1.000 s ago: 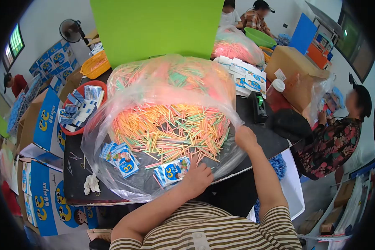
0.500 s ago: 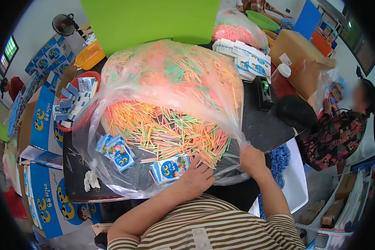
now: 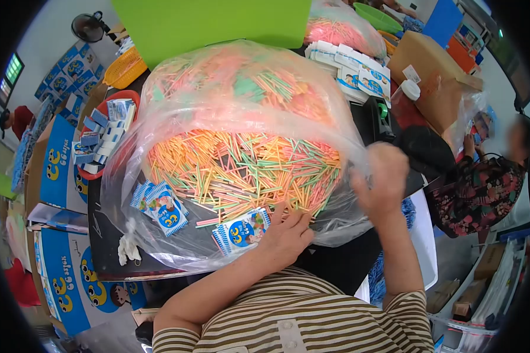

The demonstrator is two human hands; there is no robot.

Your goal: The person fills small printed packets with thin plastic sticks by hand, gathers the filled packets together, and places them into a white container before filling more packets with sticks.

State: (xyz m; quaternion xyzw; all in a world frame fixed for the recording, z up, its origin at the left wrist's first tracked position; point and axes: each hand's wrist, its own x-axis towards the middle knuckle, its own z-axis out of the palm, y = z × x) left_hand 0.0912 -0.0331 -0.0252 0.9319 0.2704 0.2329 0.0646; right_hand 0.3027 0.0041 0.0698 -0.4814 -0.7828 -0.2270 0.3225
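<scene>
A large clear plastic bag [image 3: 241,115] lies with its mouth toward me, full of thin pastel sticks [image 3: 235,167] in orange, green and pink. My left hand [image 3: 285,238] rests at the near edge of the sticks, fingers slightly spread on them. Beside it, a stack of blue-and-white printed packets [image 3: 240,230] lies at the bag's mouth. More printed packets [image 3: 161,207] sit farther left on the film. At the bag's right edge, my right hand [image 3: 386,179] is raised and slightly blurred, its fingers curled on the film.
On the left are a red basket [image 3: 136,101] of small packets, a yellow basket [image 3: 123,67] and printed cartons [image 3: 62,159]. Flat boxes [image 3: 359,73], a tape dispenser [image 3: 378,120] and a brown carton [image 3: 427,70] stand right. Another person [image 3: 477,188] sits at the right.
My right hand has moved up and to the right, and the bag's mouth has widened, baring more sticks. My left hand has shifted slightly right and up along the sticks.
</scene>
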